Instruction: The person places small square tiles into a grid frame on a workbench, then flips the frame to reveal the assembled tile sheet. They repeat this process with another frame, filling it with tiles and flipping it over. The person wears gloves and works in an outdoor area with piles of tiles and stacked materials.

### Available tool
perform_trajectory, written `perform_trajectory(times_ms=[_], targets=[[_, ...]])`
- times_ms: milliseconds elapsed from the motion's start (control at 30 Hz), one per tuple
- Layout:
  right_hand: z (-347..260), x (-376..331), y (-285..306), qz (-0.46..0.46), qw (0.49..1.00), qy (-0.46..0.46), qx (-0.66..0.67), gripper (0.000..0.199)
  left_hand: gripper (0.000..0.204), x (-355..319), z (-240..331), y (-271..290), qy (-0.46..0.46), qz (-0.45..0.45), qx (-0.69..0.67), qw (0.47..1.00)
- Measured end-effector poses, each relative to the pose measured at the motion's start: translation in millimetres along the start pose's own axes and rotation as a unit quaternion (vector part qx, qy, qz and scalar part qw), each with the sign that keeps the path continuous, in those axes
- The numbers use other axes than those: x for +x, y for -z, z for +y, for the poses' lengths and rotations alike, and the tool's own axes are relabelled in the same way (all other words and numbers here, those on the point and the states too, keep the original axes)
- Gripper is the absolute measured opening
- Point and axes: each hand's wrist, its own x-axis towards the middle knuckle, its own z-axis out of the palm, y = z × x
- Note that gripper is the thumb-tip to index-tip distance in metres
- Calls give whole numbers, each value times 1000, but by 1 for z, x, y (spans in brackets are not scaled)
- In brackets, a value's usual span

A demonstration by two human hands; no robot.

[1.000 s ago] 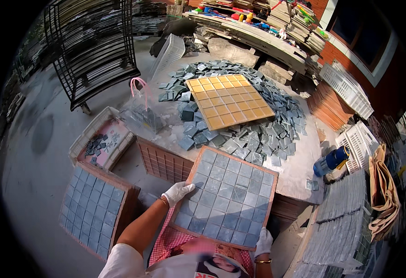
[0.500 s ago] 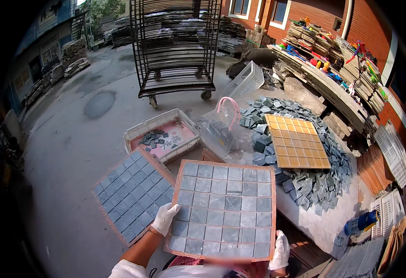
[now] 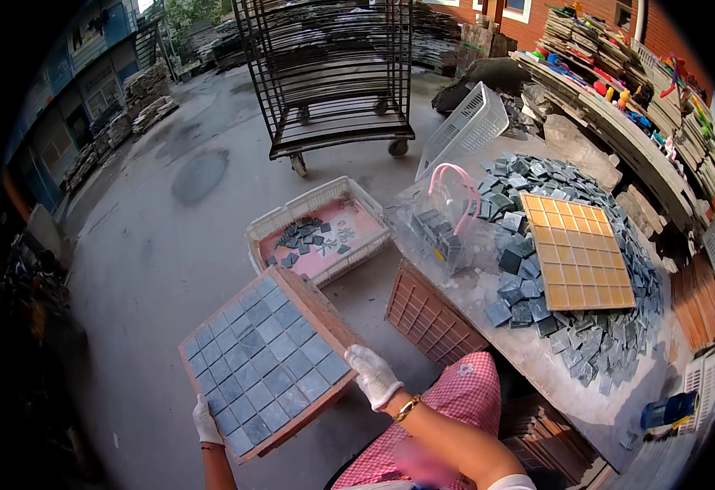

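Both hands in white gloves hold a square brown tray (image 3: 269,361) filled with grey-blue tiles, out over the concrete floor (image 3: 153,245) to the person's left, off the table. The tray is tilted, its far corner up near the white basket. Left hand (image 3: 206,421) is at the tray's near-left edge, fingers curled round the rim from below; only the back of the glove shows, forearm coming up from the lower edge. Right hand (image 3: 372,375) clamps the tray's right corner, thumb on top, fingers wrapped under the edge, wrist bent, gold bracelet (image 3: 407,407) on it, forearm bare and running in from lower right.

White basket (image 3: 318,229) sits on the floor just beyond the tray, a few dark tiles scattered in its pink bottom. An empty brown grid tray (image 3: 431,314) leans against the table edge, near the right hand. On the table (image 3: 529,359): a heap of loose dark tiles (image 3: 602,335), a yellow grid tray (image 3: 576,250) on top of it, a clear bag with pink handles (image 3: 443,220) holding tiles. Wheeled metal rack (image 3: 329,73) stands further back.
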Motion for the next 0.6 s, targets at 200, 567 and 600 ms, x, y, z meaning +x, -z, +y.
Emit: perform_trajectory(times_ms=[200,567,600], targets=[[-3,14,-9,-56,992,-24,-109,55,48,15,-14,36,54,63,304,949],[-81,26,7,-180,872,-46,-453,40,53,32,-27,48,-32,26,443,896],[-89,22,16,-175,863,-39,-472,41,54,27,-10,20,-15,16,433,901]])
